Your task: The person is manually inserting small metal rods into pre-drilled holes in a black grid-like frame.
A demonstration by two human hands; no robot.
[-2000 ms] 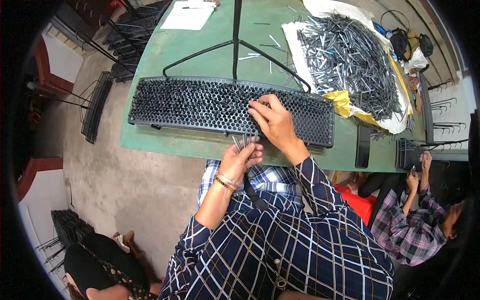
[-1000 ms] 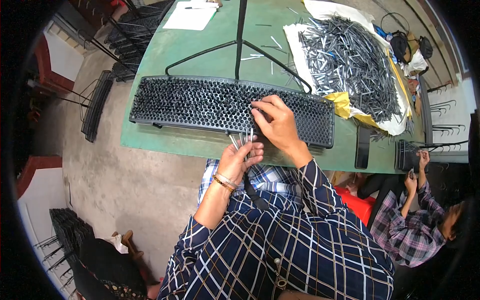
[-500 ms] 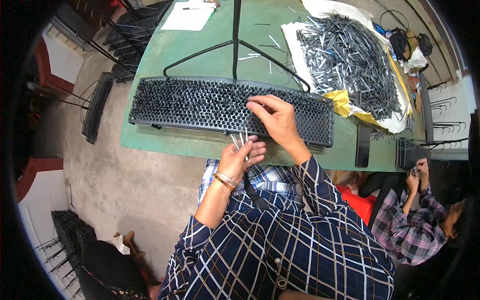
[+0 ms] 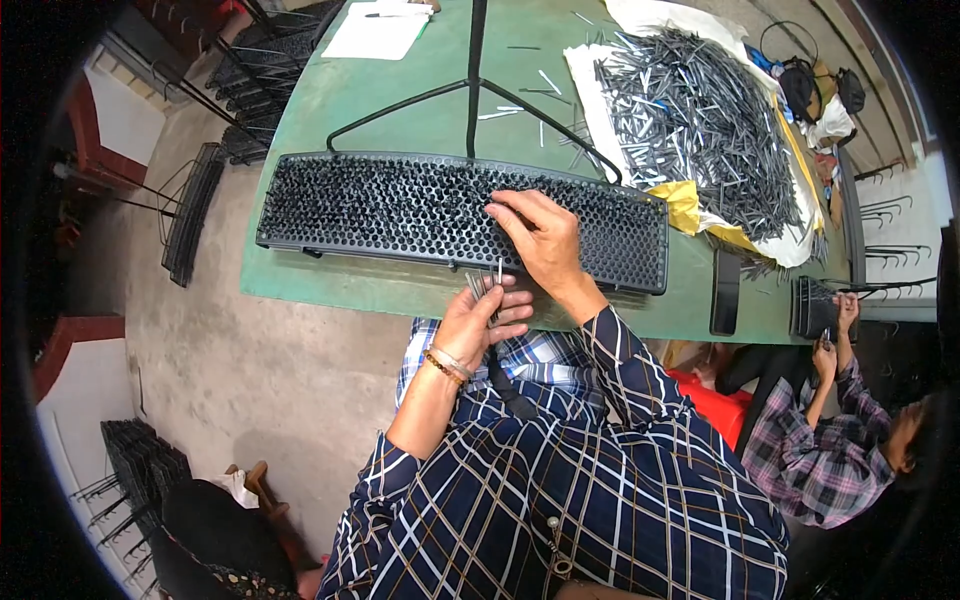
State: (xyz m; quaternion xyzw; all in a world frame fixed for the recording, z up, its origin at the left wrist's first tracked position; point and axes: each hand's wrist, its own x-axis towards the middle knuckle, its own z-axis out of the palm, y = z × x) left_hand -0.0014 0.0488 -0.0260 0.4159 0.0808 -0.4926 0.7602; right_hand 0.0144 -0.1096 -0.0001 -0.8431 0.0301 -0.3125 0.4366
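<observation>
A long black panel full of small round holes [image 4: 370,205] lies across the table in front of me, with a black metal frame [image 4: 400,111] rising from its far edge. My left hand [image 4: 465,325], palm up by the panel's near edge, holds several thin grey metal rods [image 4: 476,287] between thumb and fingers, their ends pointing at the panel. Above the holes right of the middle, my right hand [image 4: 547,243] is closed in a pinch. Whatever sits between its fingertips is too small to make out. Many holes on the panel's left and middle look filled with dark pieces.
A large heap of similar rods [image 4: 700,125] lies on a white and yellow sack [image 4: 590,95] at the far right of the green table [image 4: 350,297]. Some loose rods [image 4: 500,112] lie behind the panel. A dark phone-like slab [image 4: 726,292] rests near a co-worker [image 4: 820,440].
My right hand has shifted slightly left and nearer me over the holes. The rods in my left hand have tilted a little. At the right, the co-worker's hands have moved farther apart.
</observation>
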